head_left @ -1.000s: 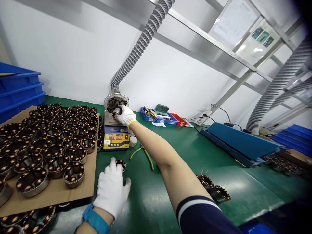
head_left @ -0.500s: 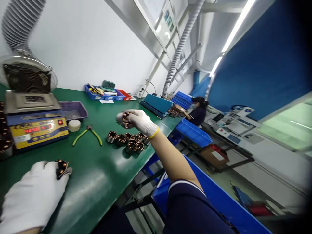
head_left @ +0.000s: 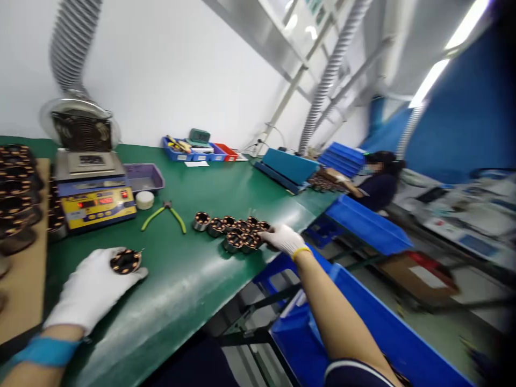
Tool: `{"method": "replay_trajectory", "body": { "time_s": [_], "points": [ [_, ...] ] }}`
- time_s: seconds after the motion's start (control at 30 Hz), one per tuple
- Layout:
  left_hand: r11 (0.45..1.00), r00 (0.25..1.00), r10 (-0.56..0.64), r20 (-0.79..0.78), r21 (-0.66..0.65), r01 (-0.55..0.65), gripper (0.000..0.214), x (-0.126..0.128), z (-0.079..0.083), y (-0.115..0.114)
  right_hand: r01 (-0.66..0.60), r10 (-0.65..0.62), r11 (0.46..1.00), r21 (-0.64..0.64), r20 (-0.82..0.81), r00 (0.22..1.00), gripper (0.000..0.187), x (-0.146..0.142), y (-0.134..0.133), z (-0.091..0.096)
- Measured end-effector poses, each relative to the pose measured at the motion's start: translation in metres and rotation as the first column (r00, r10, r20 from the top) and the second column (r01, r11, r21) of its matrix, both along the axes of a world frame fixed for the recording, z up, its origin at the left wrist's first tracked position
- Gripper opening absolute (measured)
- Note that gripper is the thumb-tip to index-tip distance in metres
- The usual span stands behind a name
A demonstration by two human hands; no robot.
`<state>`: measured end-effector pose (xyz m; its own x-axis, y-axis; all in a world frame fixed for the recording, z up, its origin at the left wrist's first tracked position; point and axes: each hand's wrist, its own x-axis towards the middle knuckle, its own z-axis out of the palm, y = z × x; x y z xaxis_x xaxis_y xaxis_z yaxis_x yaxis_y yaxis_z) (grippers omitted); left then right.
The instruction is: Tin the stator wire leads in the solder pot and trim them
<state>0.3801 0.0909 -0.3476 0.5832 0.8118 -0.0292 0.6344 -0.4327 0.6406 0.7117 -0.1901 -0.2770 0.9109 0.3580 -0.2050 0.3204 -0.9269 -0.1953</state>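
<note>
My left hand [head_left: 94, 282], in a white glove, is closed around a motor stator [head_left: 126, 262], a ring with copper windings and a dark core. It rests low over the green bench. My right hand [head_left: 284, 239], gloved with bare-looking fingertips, reaches to the right end of a cluster of several stators [head_left: 234, 241]. Its fingers are closed at the side of the stator [head_left: 250, 242] there; the grip is partly hidden and slightly blurred. Green-handled cutters [head_left: 164, 215] lie between the left hand and the cluster.
A yellow-blue soldering pot unit [head_left: 97, 207] with a fume hose stands at the left, beside a board [head_left: 30, 290] with rows of stators. A white round tub [head_left: 144, 200] and purple tray [head_left: 150, 177] sit behind the cutters. A co-worker [head_left: 377, 180] sits farther right.
My right hand has come down with a stator from above the bench to the right end of the cluster. The left hand still holds its stator, now turned face-up. The view has swung left.
</note>
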Motion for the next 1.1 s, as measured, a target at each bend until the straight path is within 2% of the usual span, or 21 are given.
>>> {"method": "replay_trajectory", "body": {
  "time_s": [0.03,0.07,0.1,0.13,0.17,0.2,0.23,0.27,0.3,0.33,0.4,0.47,0.5,0.63,0.7,0.73,0.8,0.9,0.97,1.07,1.1],
  "points": [
    [0.999,0.999,0.049,-0.007,0.015,-0.049,0.056,0.004,0.006,-0.008,0.028,-0.029,1.0,0.012,0.081,0.996,0.031,-0.008,0.006,0.002],
    [0.996,0.995,0.09,0.029,0.013,-0.091,0.057,0.007,0.01,-0.014,0.04,-0.052,0.996,0.077,0.15,0.987,0.031,-0.019,0.014,0.005],
    [0.992,0.989,0.122,0.087,0.012,-0.124,0.057,0.01,0.011,-0.019,0.005,-0.039,0.979,0.206,0.159,0.987,0.031,-0.033,0.024,0.006],
    [0.989,0.978,0.144,0.153,-0.003,-0.145,0.059,0.011,0.012,-0.023,-0.06,0.03,0.93,0.362,0.088,0.996,0.032,-0.051,0.038,0.006],
    [0.987,0.964,0.161,0.213,-0.039,-0.156,0.061,0.012,0.012,-0.026,-0.134,0.187,0.837,0.531,-0.047,0.981,0.036,-0.071,0.054,0.003],
    [0.985,0.95,0.168,0.261,-0.083,-0.151,0.063,0.012,0.011,-0.028,-0.17,0.405,0.715,0.678,-0.204,0.891,0.043,-0.092,0.074,-0.003],
    [0.983,0.939,0.166,0.3,-0.129,-0.133,0.066,0.011,0.011,-0.03,-0.155,0.599,0.622,0.768,-0.339,0.725,0.052,-0.114,0.096,-0.01],
    [0.981,0.93,0.156,0.331,-0.164,-0.106,0.068,0.01,0.01,-0.032,-0.129,0.715,0.565,0.815,-0.406,0.569,0.06,-0.133,0.119,-0.02],
    [0.98,0.921,0.145,0.36,-0.179,-0.085,0.07,0.009,0.009,-0.032,-0.108,0.769,0.538,0.836,-0.434,0.47,0.061,-0.15,0.142,-0.03],
    [0.981,0.911,0.14,0.387,-0.179,-0.075,0.07,0.008,0.008,-0.031,-0.083,0.798,0.52,0.85,-0.449,0.402,0.059,-0.163,0.163,-0.039],
    [0.985,0.899,0.136,0.415,-0.156,-0.077,0.071,0.007,0.006,-0.028,-0.018,0.83,0.478,0.878,-0.445,0.336,0.053,-0.18,0.196,-0.055],
    [0.988,0.902,0.121,0.415,-0.139,-0.069,0.066,0.007,0.004,-0.022,0.027,0.847,0.426,0.904,-0.409,0.339,0.053,-0.186,0.21,-0.064],
    [0.99,0.908,0.098,0.408,-0.132,-0.048,0.065,0.007,0.004,-0.02,0.018,0.847,0.405,0.914,-0.382,0.368,0.055,-0.186,0.21,-0.066],
    [0.988,0.948,0.057,0.312,-0.152,-0.009,0.061,0.007,0.003,-0.014,-0.24,0.763,0.387,0.89,-0.163,0.626,0.059,-0.18,0.194,-0.064],
    [0.977,0.967,0.047,0.252,-0.213,0.008,0.041,0.007,0.006,-0.016,-0.323,0.717,0.384,0.865,-0.059,0.695,0.06,-0.175,0.188,-0.062],
    [0.965,0.969,0.026,0.244,-0.259,0.039,0.032,0.007,0.009,-0.017,-0.323,0.708,0.38,0.867,-0.047,0.705,0.06,-0.172,0.187,-0.061],
    [0.922,0.959,-0.013,0.282,-0.368,0.12,0.026,0.005,0.018,-0.02,-0.264,0.71,0.367,0.892,-0.085,0.7,0.06,-0.168,0.188,-0.059],
    [0.849,0.933,0.0,0.359,-0.493,0.19,0.035,-0.002,0.031,-0.023,-0.116,0.703,0.342,0.932,-0.173,0.69,0.06,-0.16,0.194,-0.058],
    [0.844,0.887,0.107,0.45,-0.512,0.158,0.036,-0.009,0.035,-0.022,0.015,0.684,0.324,0.946,-0.245,0.687,0.061,-0.156,0.198,-0.057],
    [0.855,0.714,0.342,0.611,-0.518,0.034,0.027,-0.012,0.031,-0.02,0.208,0.67,0.323,0.923,-0.378,0.638,0.062,-0.153,0.201,-0.058],
    [0.848,0.675,0.384,0.63,-0.53,0.012,0.028,-0.009,0.029,-0.021,0.257,0.672,0.333,0.907,-0.419,0.611,0.062,-0.153,0.201,-0.059]
  ]
}}
